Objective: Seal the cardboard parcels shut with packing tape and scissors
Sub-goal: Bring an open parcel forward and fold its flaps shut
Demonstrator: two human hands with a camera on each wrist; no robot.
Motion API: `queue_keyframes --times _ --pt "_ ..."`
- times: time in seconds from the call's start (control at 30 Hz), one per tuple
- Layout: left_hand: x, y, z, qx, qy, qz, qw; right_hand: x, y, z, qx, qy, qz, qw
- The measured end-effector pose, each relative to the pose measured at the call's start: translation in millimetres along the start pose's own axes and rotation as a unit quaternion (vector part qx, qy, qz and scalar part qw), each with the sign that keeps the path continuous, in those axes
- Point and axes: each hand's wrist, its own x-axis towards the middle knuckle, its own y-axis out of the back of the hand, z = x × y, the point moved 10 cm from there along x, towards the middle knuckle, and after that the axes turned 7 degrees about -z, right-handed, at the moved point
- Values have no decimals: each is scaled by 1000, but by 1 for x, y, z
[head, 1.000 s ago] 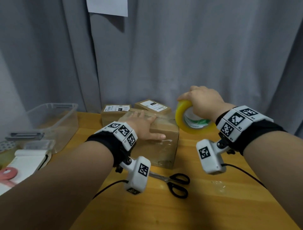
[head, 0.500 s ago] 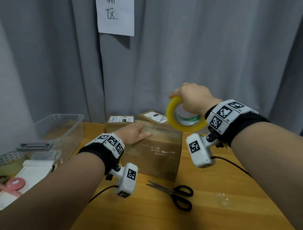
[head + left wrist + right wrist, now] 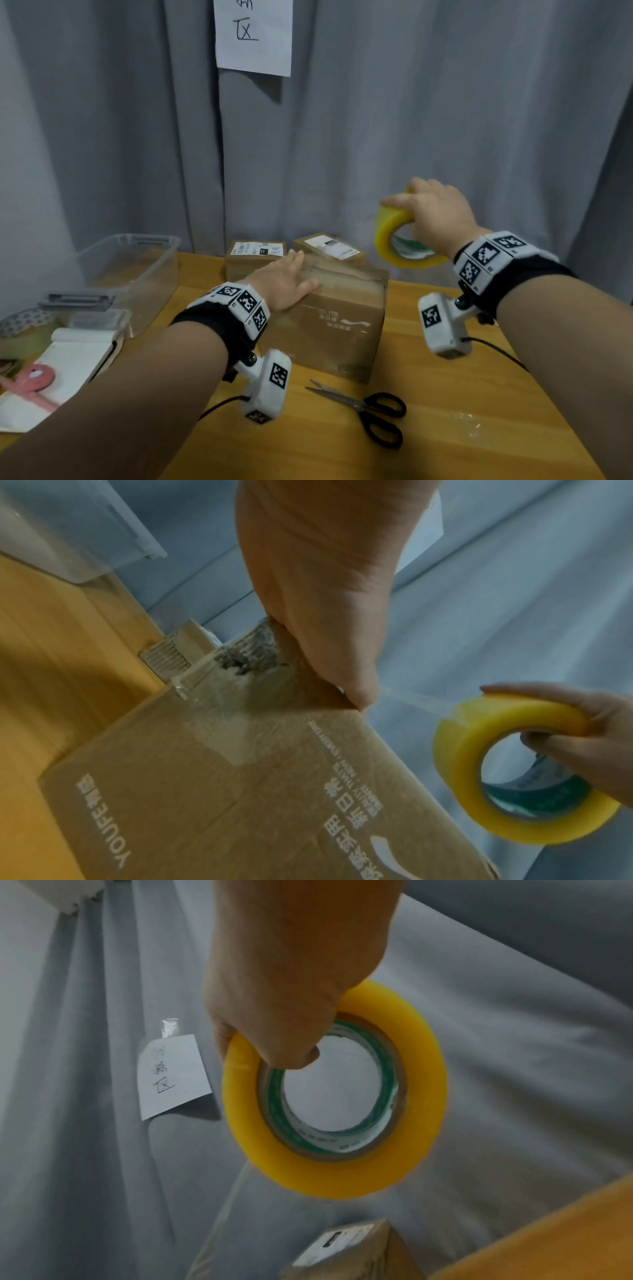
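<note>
Pressing: left hand [image 3: 286, 281] flat on box [image 3: 337, 318] top, fingers straight
Gripping: right hand [image 3: 433, 214] curled round tape roll [image 3: 402, 240], raised past box's right edge
Scissors [image 3: 368, 409]: table [image 3: 462, 445], near edge

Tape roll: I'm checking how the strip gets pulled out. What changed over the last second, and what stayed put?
The right hand, gripping the tape roll, rose up and away to the right of the big parcel, drawing clear tape out from its top. The left hand stayed pressed flat on the parcel top. The scissors and the two small parcels kept their places on the table.
</note>
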Motion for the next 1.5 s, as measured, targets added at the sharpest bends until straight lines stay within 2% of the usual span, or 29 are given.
queue_keyframes --times 0.13,0.4,0.5,0.6,0.7,0.8,0.97,1.2,1.4,1.5 --pt "-1 -3 1 26 5 -29 999 -6 -28 9 9 -13 -47 999" --pt "0 -1 8 97 40 -57 993 -13 -52 12 12 -35 -58 998" --pt "5 0 18 137 40 -45 989 -11 -52 11 12 -34 -53 998" --pt "11 -1 47 176 -3 -12 984 -10 -50 8 4 -34 -56 998" --pt "15 -10 61 113 -36 -33 992 -9 -45 0 -14 -22 -54 998" --pt "8 -4 51 70 -78 -18 994 -10 -45 -2 -14 -19 -63 998" --pt "2 3 24 82 -49 -8 995 -15 -47 -3 -3 -25 -78 997" --pt "15 -5 49 152 -51 -6 987 -19 -46 -4 7 -29 -85 996" --pt "20 -5 51 55 -83 -4 995 -12 -40 5 53 -44 -112 991" --pt "20 -5 50 45 -87 -2 995 2 -17 -5 40 -20 -104 994"
